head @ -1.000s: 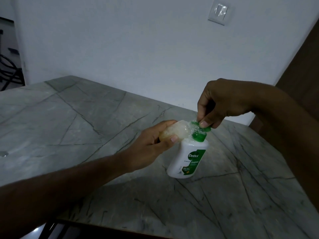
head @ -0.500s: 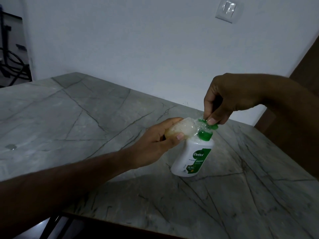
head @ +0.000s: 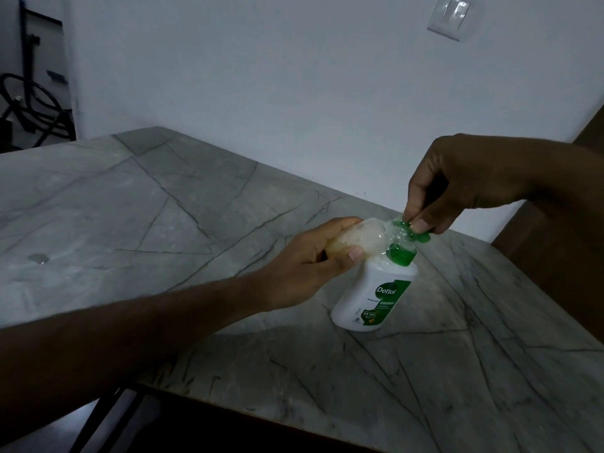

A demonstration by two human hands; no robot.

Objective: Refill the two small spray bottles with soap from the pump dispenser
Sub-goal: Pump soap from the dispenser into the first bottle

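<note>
Soap makes the light clear spray bottle (head: pixel 362 238) slippery, we judge, so our left hand (head: pixel 307 266) wraps its body while right-hand fingers (head: pixel 420 223) press the Dettol pump dispenser (head: pixel 376 289) head, right of centre.

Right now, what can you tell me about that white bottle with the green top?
The Dettol pump dispenser is white plastic with a green label, collar and pump head. It stands on the marble table. The right hand pinches its pump head, while the left hand holds a small clear bottle tilted against the nozzle.
</note>
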